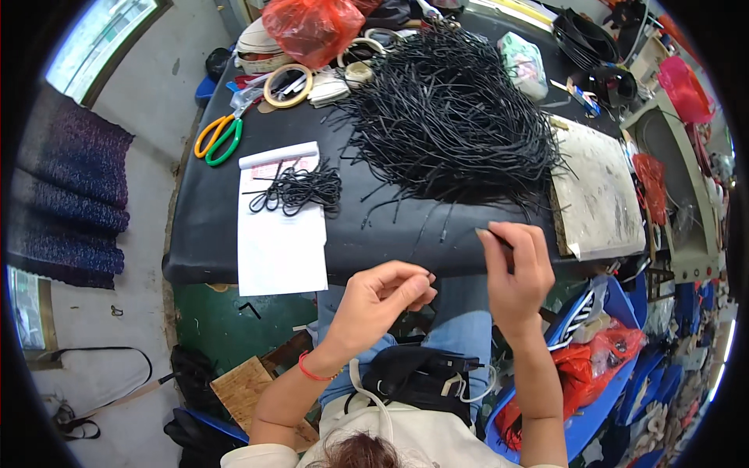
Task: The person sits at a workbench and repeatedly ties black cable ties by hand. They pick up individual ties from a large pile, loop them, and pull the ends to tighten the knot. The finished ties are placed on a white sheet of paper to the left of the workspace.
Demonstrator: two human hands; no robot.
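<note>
Left hand [378, 303] sits low in the centre of the frame, thumb and fingers pinched closed, tips pointing right, with a dark speck [431, 276] there that I can't name. Right hand [521, 265] now, right of centre and a touch higher: forearm upright, fingers curled over, thumb and index pinched on what I read as a bit of black cord [479, 231]. Does one strand span the gap? I can't tell; black on black swallows it. If it does, its long axis slants from lower left to upper right, and I'd say my next move turns on that slant.

Just beyond the fingertips, loose ends [444, 232] trail down the black desk [367, 261] from the big cord pile [460, 117] at upper centre, straight up-frame, right hand nearer. Over at centre left, a small cord bundle [300, 189] rests on white paper [281, 253], up and left of my left hand. Farther off, upper left, scissors [236, 129] lie with their orange and green handles nearest me.
</note>
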